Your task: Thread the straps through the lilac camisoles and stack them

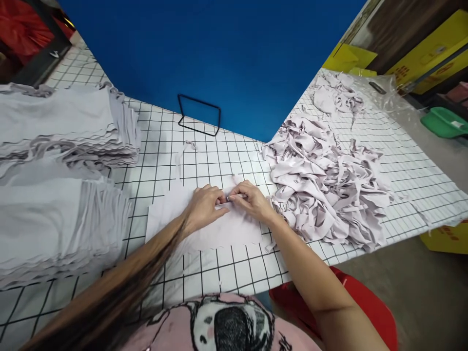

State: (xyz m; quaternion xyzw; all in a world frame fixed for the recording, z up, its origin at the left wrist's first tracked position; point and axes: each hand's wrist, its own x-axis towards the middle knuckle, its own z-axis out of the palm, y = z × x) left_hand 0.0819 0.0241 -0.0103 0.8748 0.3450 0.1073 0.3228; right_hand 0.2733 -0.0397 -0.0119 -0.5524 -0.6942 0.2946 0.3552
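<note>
A pale lilac-white cloth piece (215,234) lies flat in front of me on the table, with thin straps trailing from its far edge. My left hand (206,207) is closed over its middle, with thumb and fingers pinching a bit of the cloth. Close by on the right, my right hand (252,200) pinches the same cloth, its fingertips almost touching those of the left. A small dark spot shows between the fingertips; I cannot make out what it is. The fingers partly hide the pinched part.
Stacks of folded pale cloth pieces (44,219) stand on the left. A tangled heap of similar strips (321,180) is at the right. Beyond my hands, a blue panel (219,58) with a black wire frame (199,130) hangs over the checked table (226,270). A red stool (376,307) is below.
</note>
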